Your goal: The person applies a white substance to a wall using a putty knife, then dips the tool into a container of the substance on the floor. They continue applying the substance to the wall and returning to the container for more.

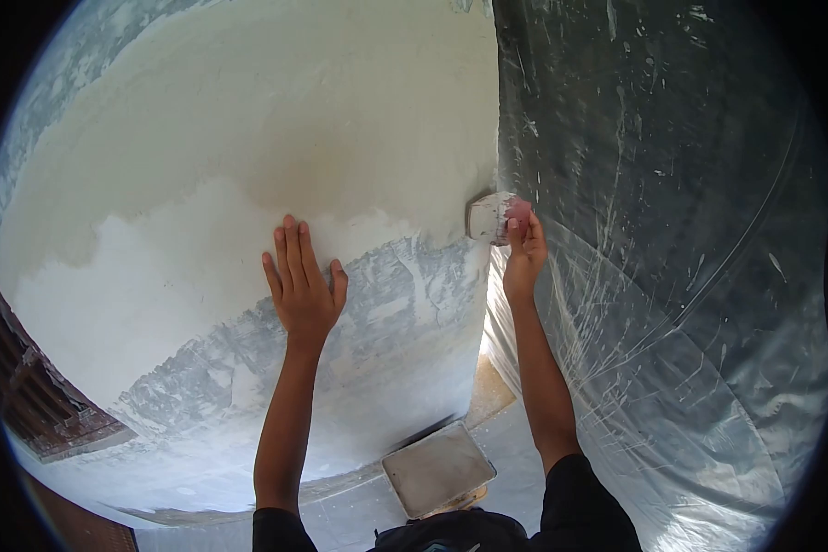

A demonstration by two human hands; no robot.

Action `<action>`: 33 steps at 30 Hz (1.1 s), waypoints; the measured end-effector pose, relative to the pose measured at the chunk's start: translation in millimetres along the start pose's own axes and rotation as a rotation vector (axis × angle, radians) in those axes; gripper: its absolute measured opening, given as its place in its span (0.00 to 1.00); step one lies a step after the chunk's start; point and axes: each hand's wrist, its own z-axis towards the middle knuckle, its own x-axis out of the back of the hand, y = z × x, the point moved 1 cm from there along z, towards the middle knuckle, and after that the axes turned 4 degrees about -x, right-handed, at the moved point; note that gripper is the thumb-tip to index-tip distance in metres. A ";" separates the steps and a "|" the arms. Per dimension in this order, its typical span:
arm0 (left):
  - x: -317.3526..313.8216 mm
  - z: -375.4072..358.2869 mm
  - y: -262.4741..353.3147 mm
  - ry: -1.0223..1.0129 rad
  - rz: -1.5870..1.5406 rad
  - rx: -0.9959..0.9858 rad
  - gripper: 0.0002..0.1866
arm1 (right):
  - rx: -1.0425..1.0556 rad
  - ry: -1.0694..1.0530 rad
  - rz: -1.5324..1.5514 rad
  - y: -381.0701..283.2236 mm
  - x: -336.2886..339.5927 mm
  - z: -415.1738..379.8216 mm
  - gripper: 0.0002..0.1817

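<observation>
We see the left hand (pixel 302 285) flat against the wall (pixel 184 120), its fingers apart and gripping nothing; perhaps it gives balance. Near three o'clock from it, the right hand (pixel 524 247) is closed on the scraper (pixel 489 218) by its reddish part, probably so the wide face can stay at the wall's edge. Beyond, at three o'clock, the plastic sheet (pixel 681 193) hangs, perhaps against splashes. At five o'clock from the left hand, we see the tray (pixel 439 469) below.

The wall (pixel 193 138) shows cream above mottled grey. At its right edge is a smeared, reddish-gripped scraper (pixel 488 218).
</observation>
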 end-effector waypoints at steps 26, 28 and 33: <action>-0.4 0.4 0.1 -0.007 0.008 0.007 0.31 | 0.023 0.080 0.007 29.4 24.5 -1.8 0.17; -1.8 -0.5 0.0 -0.001 -0.019 -0.013 0.32 | 0.015 0.012 -0.053 27.1 18.9 -7.4 0.17; -0.8 -0.1 1.7 -0.008 -0.013 -0.004 0.32 | 0.003 0.098 0.001 33.0 26.3 6.8 0.17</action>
